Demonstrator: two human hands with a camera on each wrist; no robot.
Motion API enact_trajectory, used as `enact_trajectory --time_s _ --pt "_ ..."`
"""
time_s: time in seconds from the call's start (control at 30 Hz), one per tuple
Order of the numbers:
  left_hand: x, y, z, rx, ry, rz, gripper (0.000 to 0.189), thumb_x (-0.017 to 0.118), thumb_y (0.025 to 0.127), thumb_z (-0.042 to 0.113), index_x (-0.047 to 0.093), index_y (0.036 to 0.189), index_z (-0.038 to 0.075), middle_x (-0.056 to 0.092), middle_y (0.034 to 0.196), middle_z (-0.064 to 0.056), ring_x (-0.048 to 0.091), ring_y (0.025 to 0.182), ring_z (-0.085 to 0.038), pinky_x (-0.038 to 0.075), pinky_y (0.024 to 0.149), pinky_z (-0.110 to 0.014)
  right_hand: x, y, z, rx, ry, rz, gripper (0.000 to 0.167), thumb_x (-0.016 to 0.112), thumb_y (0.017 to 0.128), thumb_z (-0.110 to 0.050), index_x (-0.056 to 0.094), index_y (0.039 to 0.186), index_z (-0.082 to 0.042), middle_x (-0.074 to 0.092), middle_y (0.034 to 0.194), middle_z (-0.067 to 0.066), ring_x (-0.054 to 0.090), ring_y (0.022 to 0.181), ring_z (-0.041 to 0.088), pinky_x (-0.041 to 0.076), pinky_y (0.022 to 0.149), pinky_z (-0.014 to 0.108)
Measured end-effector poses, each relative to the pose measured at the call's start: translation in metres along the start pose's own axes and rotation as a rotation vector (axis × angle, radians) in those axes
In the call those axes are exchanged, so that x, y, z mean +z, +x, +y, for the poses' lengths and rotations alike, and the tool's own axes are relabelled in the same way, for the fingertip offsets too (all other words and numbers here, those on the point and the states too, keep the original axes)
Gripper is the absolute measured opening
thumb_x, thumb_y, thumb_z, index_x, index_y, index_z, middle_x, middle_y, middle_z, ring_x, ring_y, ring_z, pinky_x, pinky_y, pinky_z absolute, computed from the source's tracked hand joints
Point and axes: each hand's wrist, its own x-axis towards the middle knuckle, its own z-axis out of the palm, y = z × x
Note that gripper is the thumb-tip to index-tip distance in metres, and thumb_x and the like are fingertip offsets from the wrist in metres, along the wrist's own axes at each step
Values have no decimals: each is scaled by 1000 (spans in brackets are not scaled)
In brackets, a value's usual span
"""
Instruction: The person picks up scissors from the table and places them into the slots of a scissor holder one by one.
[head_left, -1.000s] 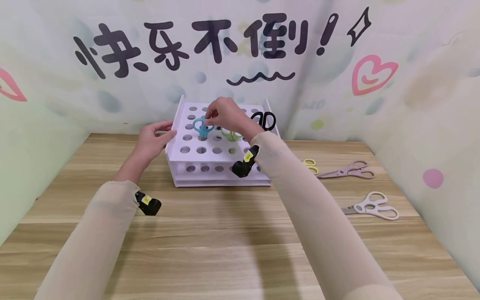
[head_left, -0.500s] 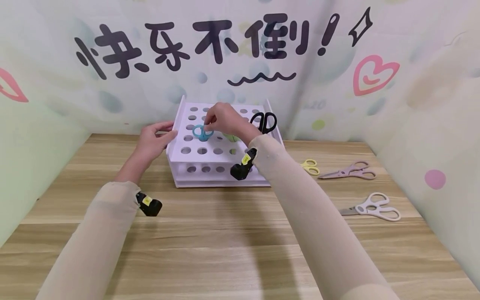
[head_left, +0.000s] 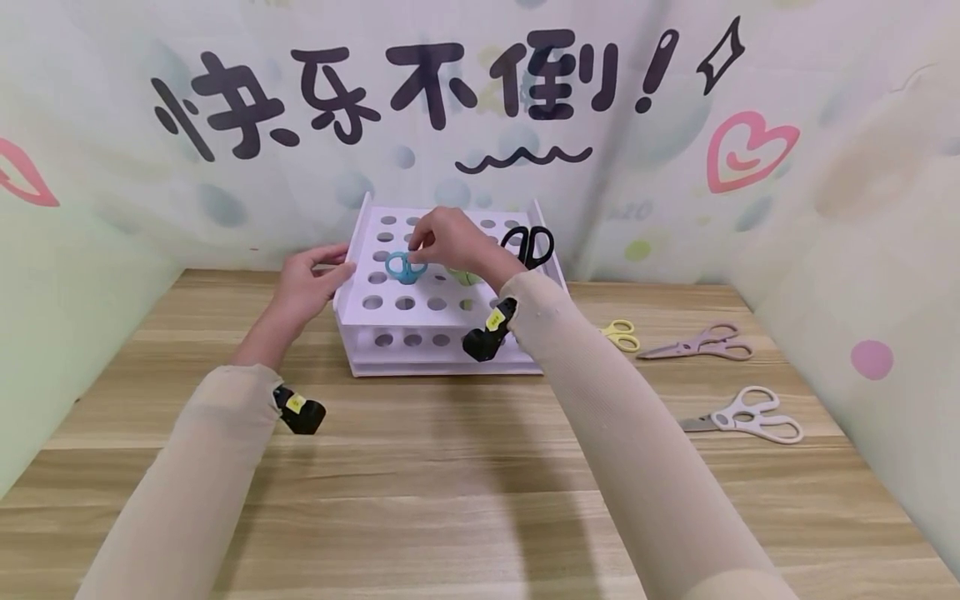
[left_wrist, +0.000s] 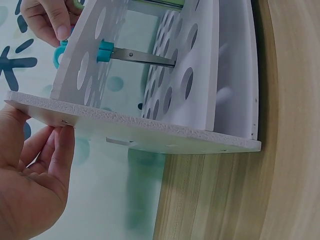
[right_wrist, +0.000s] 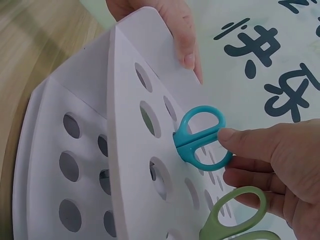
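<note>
I see the right hand (head_left: pixel 452 237) pinching the blue scissors (right_wrist: pixel 202 139) at one ring, the blades (left_wrist: pixel 142 58) below it. The left hand (head_left: pixel 303 283) grips the white rack (head_left: pixel 420 318).

Turquoise scissors (right_wrist: pixel 195 140), as I see them: smooth, faintly glossy plastic handles (right_wrist: pixel 186 151); blade (left_wrist: pixel 142 56), bare metal. Green scissors (right_wrist: pixel 215 230): smooth plastic loops (right_wrist: pixel 245 190), matt. Rack (right_wrist: pixel 125 125): matt white board, plastic-looking, smooth on its faces, rough and grainy along the cut edge (left_wrist: pixel 130 119). Counter (head_left: pixel 420 500): wood-grained, smooth, slight sheen. My sleeves (head_left: pixel 176 475): matt, fine-knit cloth. Backdrop (head_left: pixel 292 192): printed cloth, softly creased.
</note>
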Motion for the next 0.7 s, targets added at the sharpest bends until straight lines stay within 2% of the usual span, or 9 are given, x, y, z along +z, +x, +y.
enact_trajectory --time_s 0.4,0.7 --pt "1 -2 2 10 0 1 49 54 92 24 43 137 8 45 124 -14 49 111 -26 48 83 -25 -14 -10 -6 -5 -4 17 20 66 85 -17 70 101 -6 63 88 1 54 75 14 44 66 21" --pt "2 -3 2 24 2 -3 50 53 93 25 42 137 7 45 126 -16 50 111 -28 49 82 -24 -27 -25 -10 -75 -5 50 15 66 85 -15 70 97 -7 64 83 -1 55 71 11 45 63 21"
